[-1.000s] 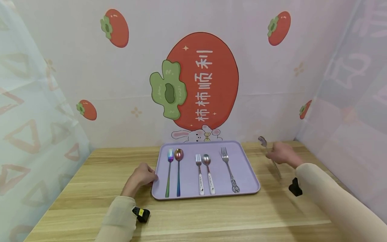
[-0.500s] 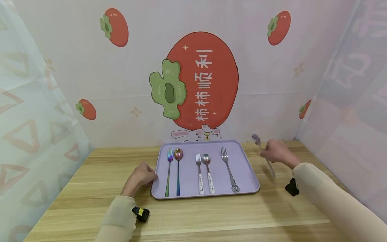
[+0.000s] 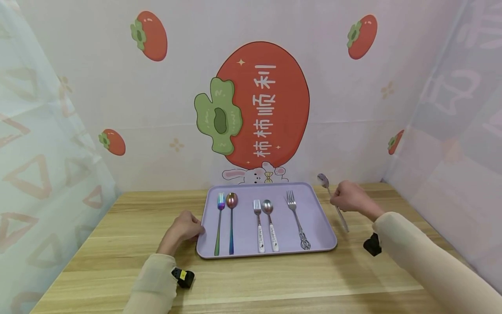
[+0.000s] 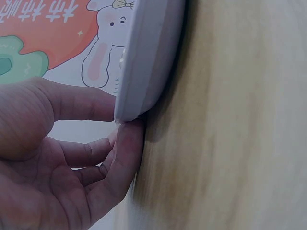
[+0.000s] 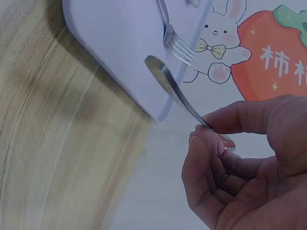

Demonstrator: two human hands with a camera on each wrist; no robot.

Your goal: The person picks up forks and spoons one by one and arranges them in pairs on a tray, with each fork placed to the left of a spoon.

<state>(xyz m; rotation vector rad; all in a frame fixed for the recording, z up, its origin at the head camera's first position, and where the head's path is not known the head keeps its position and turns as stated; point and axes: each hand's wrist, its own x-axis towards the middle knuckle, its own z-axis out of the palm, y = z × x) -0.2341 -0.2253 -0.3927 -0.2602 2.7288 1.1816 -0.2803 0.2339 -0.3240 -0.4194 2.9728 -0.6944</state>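
My left hand (image 3: 184, 226) grips the left rim of a lilac tray (image 3: 243, 226); in the left wrist view the thumb (image 4: 84, 103) lies against the rim and a fingertip reaches under the edge. Just beyond the tray's right side, my right hand (image 3: 351, 198) pinches a silver spoon (image 3: 323, 181) by its handle between thumb and fingers. The spoon is held tilted above the table, bowl toward the back wall. On the tray lie a rainbow fork (image 3: 221, 205) and spoon (image 3: 232, 200), a small fork (image 3: 257, 207) and spoon (image 3: 268, 206) with white handles, and an ornate silver fork (image 3: 299, 224).
The tray sits on a wood-grain table (image 3: 251, 283). Close behind it rises a back wall (image 3: 333, 144) printed with persimmons and a rabbit. Patterned cloth sides (image 3: 43, 144) close off left and right.
My right hand has moved left with the spoon, closer to the tray's right edge. The left hand and the tray have stayed where they were.
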